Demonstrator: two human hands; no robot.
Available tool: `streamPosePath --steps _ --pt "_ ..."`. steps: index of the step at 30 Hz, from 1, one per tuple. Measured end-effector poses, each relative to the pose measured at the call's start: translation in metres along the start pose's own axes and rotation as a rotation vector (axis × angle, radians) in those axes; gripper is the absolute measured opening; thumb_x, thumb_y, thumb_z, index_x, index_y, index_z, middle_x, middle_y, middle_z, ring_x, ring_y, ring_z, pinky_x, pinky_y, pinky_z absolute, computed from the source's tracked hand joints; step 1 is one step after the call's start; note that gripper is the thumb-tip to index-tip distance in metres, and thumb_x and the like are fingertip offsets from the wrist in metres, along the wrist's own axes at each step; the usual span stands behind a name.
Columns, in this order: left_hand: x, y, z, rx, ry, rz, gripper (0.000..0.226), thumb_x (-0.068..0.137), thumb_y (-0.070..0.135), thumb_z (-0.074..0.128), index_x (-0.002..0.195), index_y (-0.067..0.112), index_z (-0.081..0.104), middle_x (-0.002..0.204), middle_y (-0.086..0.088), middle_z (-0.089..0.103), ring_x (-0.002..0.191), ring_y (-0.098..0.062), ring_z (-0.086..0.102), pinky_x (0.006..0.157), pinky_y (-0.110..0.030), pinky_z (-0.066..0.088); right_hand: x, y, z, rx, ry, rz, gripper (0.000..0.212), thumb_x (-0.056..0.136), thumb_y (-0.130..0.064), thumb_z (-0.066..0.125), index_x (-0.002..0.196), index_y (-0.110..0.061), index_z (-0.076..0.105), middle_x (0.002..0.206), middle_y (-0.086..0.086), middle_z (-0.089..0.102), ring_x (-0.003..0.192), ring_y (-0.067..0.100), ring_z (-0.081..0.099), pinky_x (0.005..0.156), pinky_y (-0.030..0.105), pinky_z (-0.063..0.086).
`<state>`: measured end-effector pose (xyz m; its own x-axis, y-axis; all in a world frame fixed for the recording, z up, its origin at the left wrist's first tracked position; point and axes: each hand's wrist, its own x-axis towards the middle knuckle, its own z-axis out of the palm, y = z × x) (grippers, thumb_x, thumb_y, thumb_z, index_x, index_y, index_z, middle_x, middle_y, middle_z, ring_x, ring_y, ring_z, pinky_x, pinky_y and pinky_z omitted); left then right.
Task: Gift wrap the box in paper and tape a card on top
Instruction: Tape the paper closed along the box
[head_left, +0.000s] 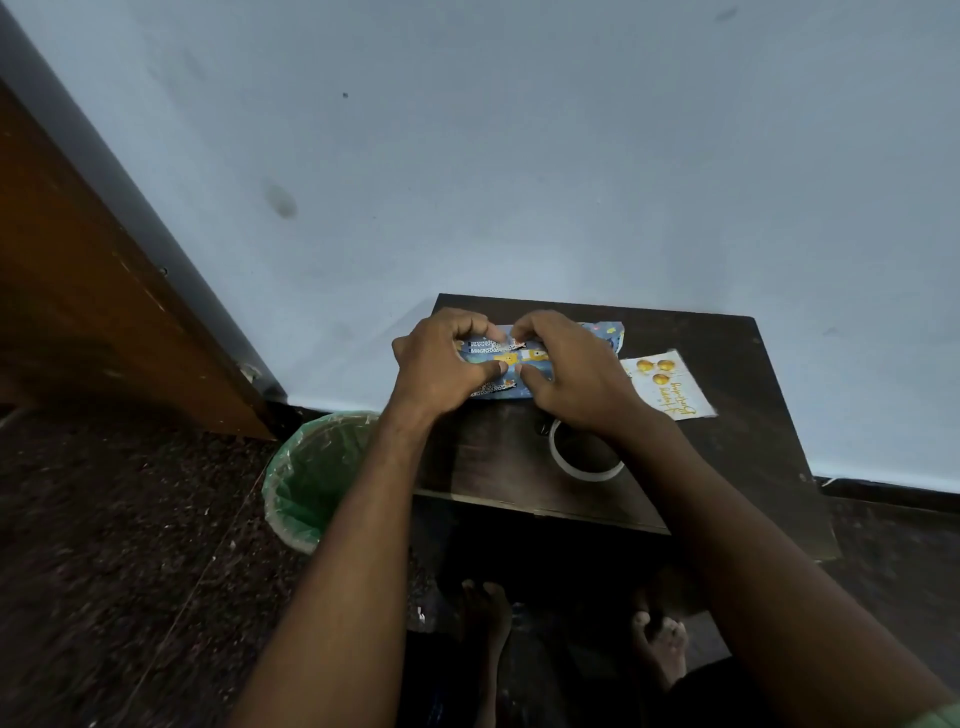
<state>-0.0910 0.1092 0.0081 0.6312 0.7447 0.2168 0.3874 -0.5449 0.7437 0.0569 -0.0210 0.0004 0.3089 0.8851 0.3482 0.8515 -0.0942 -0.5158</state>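
While both arms reach forward over the small dark wooden table (727, 374), the left hand (441, 369) and the right hand (566, 374) sit together on the box (511, 359), which lies at the far edge of the table close to the pale blue wall (519, 156). It is covered in blue patterned wrapping paper (605, 335) with yellow figures, and a loose end of that paper sticks out past the right hand. Each hand has its fingers curled over the far side of the box and its thumb pressed on the near part of the top, so both grip it through the paper.

Just right of the box, apart from it, a white birthday card (670, 384) with gold balloons lies flat on the table. Nearer to the person, a roll of clear tape (587, 467) lies on the table, partly under the right wrist.

On the dark speckled floor (130, 545), just left of the table, stands a waste bin (311, 478) lined with a green plastic bag; from where I stand I cannot tell what is inside. A wooden door (93, 312) rises at the left. Bare feet (662, 644) show below the table.
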Motion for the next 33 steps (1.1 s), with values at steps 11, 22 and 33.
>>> streamPosePath --steps 11,22,33 --pt "0.002 -0.001 -0.003 0.168 -0.026 0.032 0.039 0.071 0.039 0.097 0.104 0.042 0.077 0.143 0.014 0.057 0.136 -0.005 0.050 0.089 -0.029 0.017 -0.002 0.005 0.009 -0.051 0.011 -0.070 0.043 0.080 -0.013 0.069 0.121 -0.020 0.062 0.118 -0.001 0.059 0.103 0.019 0.057 0.080 0.038 0.049" --pt "0.004 -0.004 -0.003 0.203 -0.041 0.002 0.034 0.072 0.048 0.095 0.098 0.045 0.073 0.149 0.011 0.055 0.137 -0.010 0.050 0.095 -0.032 0.018 -0.002 0.004 0.010 -0.114 -0.013 -0.064 0.045 0.084 -0.012 0.069 0.128 -0.023 0.069 0.123 0.001 0.059 0.108 0.020 0.056 0.078 0.030 0.040" --pt "0.005 -0.012 -0.002 0.287 -0.008 0.017 0.082 0.076 0.059 0.089 0.149 0.037 0.058 0.167 0.006 0.042 0.153 -0.013 0.036 0.109 -0.037 0.020 0.000 0.001 0.011 -0.116 -0.007 -0.053 0.043 0.082 -0.012 0.068 0.124 -0.020 0.071 0.122 0.001 0.059 0.108 0.021 0.057 0.078 0.032 0.044"
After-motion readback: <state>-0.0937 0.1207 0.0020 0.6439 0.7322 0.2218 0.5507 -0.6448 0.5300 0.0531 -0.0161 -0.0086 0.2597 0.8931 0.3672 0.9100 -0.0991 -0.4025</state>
